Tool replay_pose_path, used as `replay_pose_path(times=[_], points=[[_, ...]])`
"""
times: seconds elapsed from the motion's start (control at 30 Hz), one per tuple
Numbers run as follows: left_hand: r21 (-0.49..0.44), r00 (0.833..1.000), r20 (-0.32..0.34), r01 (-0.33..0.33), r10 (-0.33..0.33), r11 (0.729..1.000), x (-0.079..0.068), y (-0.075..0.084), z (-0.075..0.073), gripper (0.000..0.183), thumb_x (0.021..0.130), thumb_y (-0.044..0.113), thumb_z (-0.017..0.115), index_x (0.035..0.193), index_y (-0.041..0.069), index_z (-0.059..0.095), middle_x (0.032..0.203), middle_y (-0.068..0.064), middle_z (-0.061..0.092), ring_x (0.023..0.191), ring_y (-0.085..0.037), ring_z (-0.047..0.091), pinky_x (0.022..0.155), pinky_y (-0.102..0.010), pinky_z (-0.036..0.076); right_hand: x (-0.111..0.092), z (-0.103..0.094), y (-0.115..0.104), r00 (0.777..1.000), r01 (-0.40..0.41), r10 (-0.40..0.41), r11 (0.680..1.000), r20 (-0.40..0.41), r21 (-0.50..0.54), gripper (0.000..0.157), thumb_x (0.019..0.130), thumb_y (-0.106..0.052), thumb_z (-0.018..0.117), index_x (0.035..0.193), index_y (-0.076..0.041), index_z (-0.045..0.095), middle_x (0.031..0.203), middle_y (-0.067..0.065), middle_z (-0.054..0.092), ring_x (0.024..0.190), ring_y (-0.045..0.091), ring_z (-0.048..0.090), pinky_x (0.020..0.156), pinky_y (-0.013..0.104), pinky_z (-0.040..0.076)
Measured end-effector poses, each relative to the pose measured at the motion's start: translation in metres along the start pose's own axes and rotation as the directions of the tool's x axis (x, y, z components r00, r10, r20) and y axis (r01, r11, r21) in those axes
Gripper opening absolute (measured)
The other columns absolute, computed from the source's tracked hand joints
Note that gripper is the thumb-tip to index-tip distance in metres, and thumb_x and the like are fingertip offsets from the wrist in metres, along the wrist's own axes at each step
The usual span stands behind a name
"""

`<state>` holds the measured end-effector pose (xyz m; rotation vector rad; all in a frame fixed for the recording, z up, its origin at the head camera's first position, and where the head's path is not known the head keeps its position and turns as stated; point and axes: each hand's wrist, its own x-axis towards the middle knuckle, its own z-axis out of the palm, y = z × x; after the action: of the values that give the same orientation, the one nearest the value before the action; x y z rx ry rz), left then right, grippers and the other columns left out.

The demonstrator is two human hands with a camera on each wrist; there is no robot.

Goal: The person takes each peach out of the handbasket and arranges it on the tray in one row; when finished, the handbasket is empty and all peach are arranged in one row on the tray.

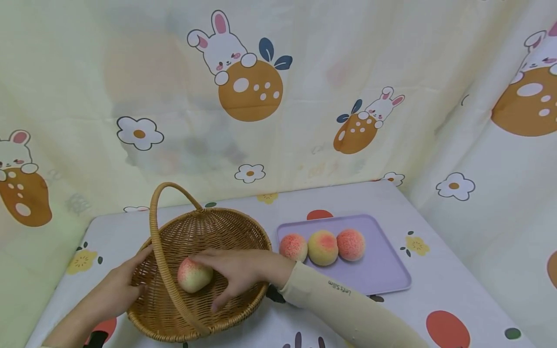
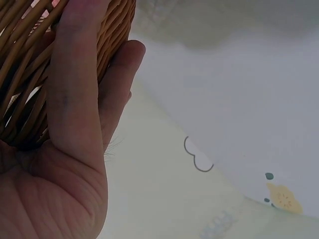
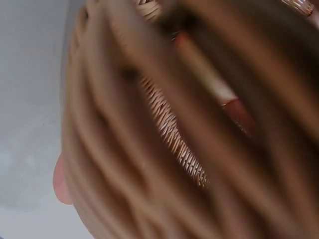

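A brown wicker basket (image 1: 235, 227) with an arched handle stands on the left part of the table. Inside it lies a pale yellow peach (image 1: 193, 278) with a pink blush. My right hand (image 1: 239, 270) reaches into the basket over the right rim, fingertips at the top of the peach and thumb spread away from it. At the left rim my left hand (image 1: 110, 292) holds the basket, its thumb over the edge; in the left wrist view its fingers (image 2: 75, 89) lie along the woven outer wall. Basket weave (image 3: 149, 149) fills most of the right wrist view.
Right of the basket lies a purple tray (image 1: 383, 270) bearing three peaches (image 1: 323, 247) in a row, partly behind my right forearm. A patterned white cloth (image 1: 435, 270) covers the table. Behind it hangs a curtain (image 1: 304, 145) printed with rabbits and flowers.
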<state>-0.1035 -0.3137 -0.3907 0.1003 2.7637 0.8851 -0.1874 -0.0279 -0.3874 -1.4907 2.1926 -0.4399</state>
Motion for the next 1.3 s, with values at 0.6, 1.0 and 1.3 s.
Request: replay_pose_path(times=[0.6, 1.0, 1.3], points=[[-0.019, 1.0, -0.004, -0.004, 0.004, 1.0, -0.001, 0.001, 0.002, 0.088, 0.085, -0.005, 0.065, 0.161, 0.002, 0.019, 0.152, -0.041, 0.029, 0.134, -0.063, 0.031, 0.095, -0.071, 0.042, 0.005, 0.004, -0.001, 0.996, 0.045, -0.051, 0.995, -0.073, -0.093, 0.06, 0.083, -0.042, 0.083, 0.133, -0.024, 0.055, 0.131, -0.014, 0.056, 0.124, 0.0, 0.048, 0.106, 0.019, 0.036], [-0.001, 0.999, -0.027, -0.033, 0.033, 0.999, -0.004, 0.002, 0.002, 0.087, 0.086, -0.005, 0.067, 0.16, 0.002, 0.022, 0.15, -0.04, 0.033, 0.132, -0.062, 0.036, 0.094, -0.071, 0.043, 0.006, 0.012, -0.005, 0.999, 0.016, -0.023, 0.989, -0.047, -0.144, 0.06, 0.079, -0.028, 0.088, 0.128, -0.026, 0.053, 0.13, -0.01, 0.059, 0.116, 0.002, 0.056, 0.098, 0.021, 0.043], [-0.012, 0.999, -0.011, -0.03, 0.03, 0.999, -0.005, 0.003, 0.001, 0.088, 0.086, -0.007, 0.062, 0.161, 0.002, 0.016, 0.152, -0.041, 0.027, 0.136, -0.062, 0.029, 0.099, -0.072, 0.038, -0.002, 0.009, -0.007, 0.992, -0.054, 0.033, 0.982, -0.119, -0.18, 0.065, 0.072, -0.041, 0.09, 0.127, -0.03, 0.057, 0.122, -0.015, 0.059, 0.11, 0.002, 0.056, 0.094, 0.027, 0.047]])
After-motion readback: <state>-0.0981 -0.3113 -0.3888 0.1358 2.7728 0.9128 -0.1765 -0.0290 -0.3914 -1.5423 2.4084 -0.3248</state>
